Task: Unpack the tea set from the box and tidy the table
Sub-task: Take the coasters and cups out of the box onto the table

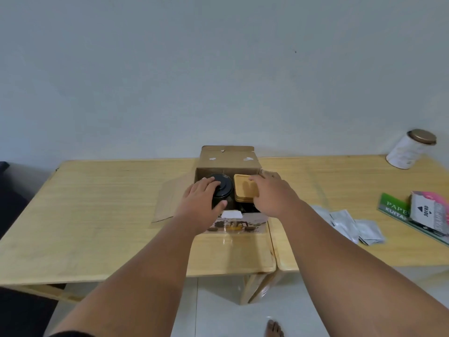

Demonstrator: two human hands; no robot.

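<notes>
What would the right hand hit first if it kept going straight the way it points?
The right hand lies over the wooden lid; straight on, probably the box's far wall, though depth is unclear.

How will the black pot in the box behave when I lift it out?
The black pot looks glossy and rounded, so it may be slippery under your left hand. It sits snug beside the wooden-lidded container in the box, so it could catch coming up. Its lid looks separate and might shift.
</notes>
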